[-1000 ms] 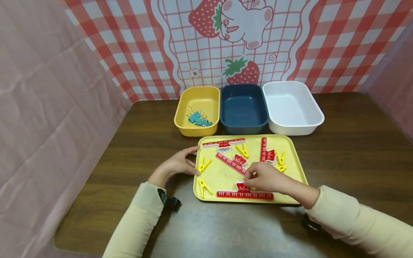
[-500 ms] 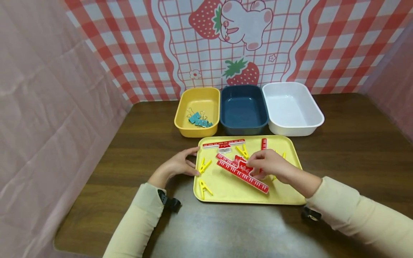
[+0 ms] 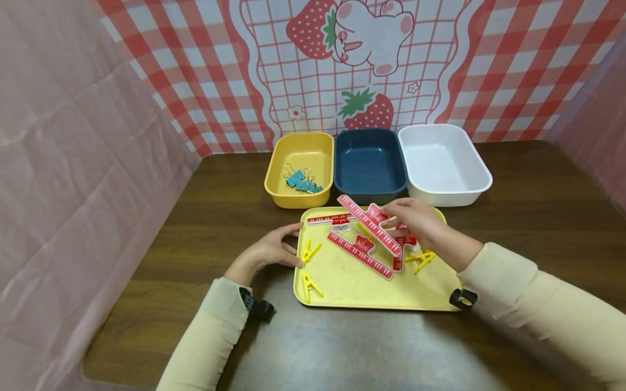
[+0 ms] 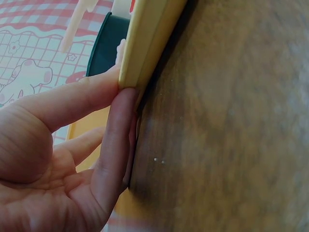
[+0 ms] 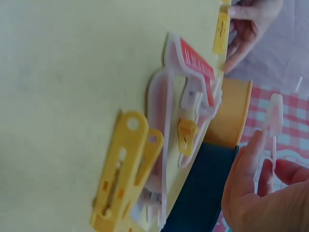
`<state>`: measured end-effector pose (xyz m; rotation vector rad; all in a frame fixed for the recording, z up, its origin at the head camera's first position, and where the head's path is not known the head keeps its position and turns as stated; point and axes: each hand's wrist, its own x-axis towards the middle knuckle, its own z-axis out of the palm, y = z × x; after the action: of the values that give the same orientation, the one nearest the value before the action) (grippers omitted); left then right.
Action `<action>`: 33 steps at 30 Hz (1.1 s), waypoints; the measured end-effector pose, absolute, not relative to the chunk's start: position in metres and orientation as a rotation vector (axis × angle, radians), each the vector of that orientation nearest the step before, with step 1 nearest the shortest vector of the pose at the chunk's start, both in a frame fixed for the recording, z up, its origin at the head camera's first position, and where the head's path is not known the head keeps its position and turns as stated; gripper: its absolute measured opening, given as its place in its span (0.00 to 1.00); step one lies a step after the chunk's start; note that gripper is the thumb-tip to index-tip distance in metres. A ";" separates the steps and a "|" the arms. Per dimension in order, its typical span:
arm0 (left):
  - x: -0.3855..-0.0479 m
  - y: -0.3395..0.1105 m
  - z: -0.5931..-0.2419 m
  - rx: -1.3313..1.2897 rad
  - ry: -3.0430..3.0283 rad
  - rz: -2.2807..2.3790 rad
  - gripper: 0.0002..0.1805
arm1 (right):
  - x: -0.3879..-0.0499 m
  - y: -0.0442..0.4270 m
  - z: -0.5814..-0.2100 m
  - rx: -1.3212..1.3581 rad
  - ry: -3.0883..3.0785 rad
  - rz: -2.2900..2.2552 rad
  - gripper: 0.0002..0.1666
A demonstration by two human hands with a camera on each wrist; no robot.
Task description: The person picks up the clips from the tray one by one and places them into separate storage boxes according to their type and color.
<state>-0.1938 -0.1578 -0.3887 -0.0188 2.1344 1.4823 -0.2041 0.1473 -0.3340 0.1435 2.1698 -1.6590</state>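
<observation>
My right hand (image 3: 418,220) pinches the handle of a red piano-key clip (image 3: 369,225), raised above the yellow tray (image 3: 337,290). In the right wrist view, that clip (image 5: 274,116) appears edge-on between thumb and fingers. My left hand (image 3: 269,250) grips the tray's left rim; the left wrist view has thumb and fingers against the tray edge (image 4: 145,43). On the tray lie a slanted red clip (image 3: 359,252), another at the back (image 3: 320,220) and a third (image 3: 398,259) partly hidden beneath the raised one. Yellow clothespins (image 3: 309,252) lie around them, some partly covered.
Behind the tray stand a yellow bin (image 3: 274,184) with several teal binder clips (image 3: 305,185), a dark blue bin (image 3: 370,190) and a white bin (image 3: 450,198), side by side. A patterned cloth (image 3: 313,108) hangs behind the wooden table (image 3: 195,217).
My right hand has lifted the front piano-key clip off the tray and carried it back, toward the bins. Clothespins and a clip at the tray's right have shifted. The left hand stays put.
</observation>
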 end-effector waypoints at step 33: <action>-0.192 -0.158 -0.386 0.007 2.136 1.489 0.51 | -0.282 0.138 -0.321 0.600 1.970 -2.198 0.27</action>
<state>-0.1919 -0.1579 -0.3858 0.0065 2.1357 1.4894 -0.2822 0.1382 -0.3212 0.5995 1.9701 -2.1980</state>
